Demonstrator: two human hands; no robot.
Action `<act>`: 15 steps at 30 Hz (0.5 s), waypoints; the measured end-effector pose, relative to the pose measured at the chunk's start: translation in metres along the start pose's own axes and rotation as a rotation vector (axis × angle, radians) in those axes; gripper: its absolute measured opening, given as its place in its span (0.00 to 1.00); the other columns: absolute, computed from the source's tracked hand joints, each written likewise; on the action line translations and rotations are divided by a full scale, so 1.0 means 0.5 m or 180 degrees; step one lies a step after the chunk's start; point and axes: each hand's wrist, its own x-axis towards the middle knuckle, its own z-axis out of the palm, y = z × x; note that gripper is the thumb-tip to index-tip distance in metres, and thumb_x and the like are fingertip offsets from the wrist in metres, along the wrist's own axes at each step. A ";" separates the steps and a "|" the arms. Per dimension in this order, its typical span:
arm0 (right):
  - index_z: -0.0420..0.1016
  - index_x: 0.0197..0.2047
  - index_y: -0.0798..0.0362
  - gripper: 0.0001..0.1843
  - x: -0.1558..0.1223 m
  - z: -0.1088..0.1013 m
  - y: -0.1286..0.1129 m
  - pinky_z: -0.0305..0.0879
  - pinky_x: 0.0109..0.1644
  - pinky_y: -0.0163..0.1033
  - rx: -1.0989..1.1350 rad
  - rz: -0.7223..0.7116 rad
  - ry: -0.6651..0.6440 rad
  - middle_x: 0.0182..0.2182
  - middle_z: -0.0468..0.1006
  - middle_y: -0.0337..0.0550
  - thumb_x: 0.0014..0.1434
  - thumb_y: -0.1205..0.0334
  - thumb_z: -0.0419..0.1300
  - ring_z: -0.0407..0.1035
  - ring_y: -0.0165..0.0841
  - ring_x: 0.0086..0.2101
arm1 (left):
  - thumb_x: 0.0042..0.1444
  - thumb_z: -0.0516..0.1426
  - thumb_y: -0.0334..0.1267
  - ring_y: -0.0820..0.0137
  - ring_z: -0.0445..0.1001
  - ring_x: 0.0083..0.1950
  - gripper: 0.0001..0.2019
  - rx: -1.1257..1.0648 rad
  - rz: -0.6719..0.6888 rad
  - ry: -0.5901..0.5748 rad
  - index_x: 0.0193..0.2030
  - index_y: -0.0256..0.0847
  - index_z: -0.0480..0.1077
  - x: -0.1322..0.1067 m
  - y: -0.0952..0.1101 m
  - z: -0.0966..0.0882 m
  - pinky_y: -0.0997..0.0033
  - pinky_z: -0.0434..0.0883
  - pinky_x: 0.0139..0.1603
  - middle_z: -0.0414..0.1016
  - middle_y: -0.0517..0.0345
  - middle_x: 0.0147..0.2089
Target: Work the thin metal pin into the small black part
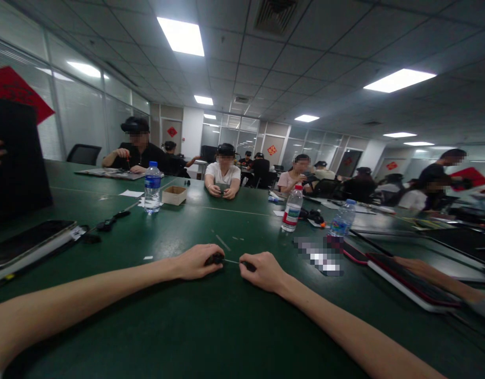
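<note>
Both forearms reach forward over the green table. My left hand is closed around a small black object, its fingers curled toward the middle. Facing it, my right hand pinches a small dark piece between thumb and fingers. A thin, pale rod or strand spans the short gap between the two hands, low over the table. Whether it joins both dark pieces, and what kind of thing they are, I cannot tell. The fingers hide most of each piece.
Ahead stand a blue-capped water bottle, an open cardboard box and a red-capped bottle. Another bottle is at right, near a dark tablet-like slab under a co-worker's arm. A black-topped slab lies left. Several people sit around.
</note>
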 end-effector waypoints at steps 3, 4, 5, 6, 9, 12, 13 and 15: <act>0.79 0.40 0.51 0.15 0.001 -0.002 -0.002 0.61 0.31 0.31 -0.0027 0.0094 0.0008 0.25 0.78 0.40 0.61 0.55 0.53 0.69 0.28 0.24 | 0.60 0.55 0.44 0.66 0.72 0.44 0.18 -0.0018 -0.0030 0.0011 0.54 0.39 0.64 -0.001 0.003 -0.003 0.68 0.68 0.45 0.72 0.51 0.47; 0.79 0.40 0.51 0.15 0.001 -0.003 -0.003 0.61 0.30 0.31 -0.0028 0.0119 -0.0010 0.25 0.78 0.40 0.61 0.55 0.53 0.69 0.28 0.24 | 0.60 0.55 0.45 0.65 0.72 0.44 0.18 -0.0035 -0.0035 0.0010 0.54 0.39 0.63 -0.001 0.005 -0.004 0.68 0.68 0.45 0.72 0.51 0.47; 0.79 0.39 0.52 0.15 0.001 -0.004 -0.004 0.61 0.30 0.31 -0.0024 0.0138 -0.0029 0.25 0.78 0.40 0.61 0.55 0.53 0.69 0.28 0.24 | 0.60 0.55 0.45 0.65 0.72 0.44 0.19 -0.0055 -0.0043 0.0011 0.54 0.39 0.63 -0.002 0.006 -0.005 0.68 0.69 0.44 0.72 0.51 0.48; 0.79 0.39 0.52 0.16 0.002 -0.004 -0.005 0.61 0.30 0.31 -0.0019 0.0152 -0.0041 0.25 0.78 0.40 0.61 0.54 0.53 0.69 0.28 0.24 | 0.59 0.55 0.45 0.65 0.72 0.43 0.19 -0.0080 -0.0056 0.0011 0.55 0.39 0.63 -0.002 0.007 -0.007 0.68 0.69 0.44 0.72 0.50 0.48; 0.79 0.38 0.52 0.16 0.002 -0.004 -0.005 0.60 0.30 0.31 -0.0007 0.0180 -0.0021 0.25 0.78 0.40 0.62 0.54 0.52 0.69 0.27 0.23 | 0.58 0.56 0.44 0.66 0.72 0.42 0.20 -0.0144 -0.0099 -0.0006 0.55 0.40 0.62 -0.002 0.011 -0.010 0.68 0.69 0.42 0.72 0.51 0.47; 0.78 0.38 0.52 0.15 0.001 0.000 -0.002 0.60 0.30 0.31 -0.0019 0.0193 0.0015 0.24 0.77 0.39 0.62 0.55 0.52 0.68 0.27 0.23 | 0.57 0.57 0.44 0.66 0.72 0.41 0.22 -0.0179 -0.0115 -0.0004 0.55 0.39 0.61 -0.003 0.011 -0.011 0.69 0.69 0.41 0.72 0.51 0.46; 0.78 0.37 0.52 0.15 0.001 0.001 -0.001 0.60 0.30 0.31 -0.0026 0.0195 0.0027 0.24 0.77 0.39 0.62 0.55 0.52 0.68 0.27 0.23 | 0.56 0.57 0.44 0.66 0.72 0.41 0.22 -0.0189 -0.0120 0.0010 0.55 0.39 0.61 -0.003 0.011 -0.010 0.69 0.69 0.41 0.72 0.51 0.46; 0.78 0.37 0.52 0.15 0.001 0.001 0.000 0.61 0.30 0.31 -0.0030 0.0198 0.0044 0.24 0.77 0.39 0.62 0.55 0.52 0.68 0.27 0.23 | 0.56 0.57 0.45 0.66 0.72 0.41 0.22 -0.0209 -0.0125 0.0028 0.55 0.39 0.61 -0.003 0.009 -0.009 0.69 0.69 0.41 0.71 0.51 0.46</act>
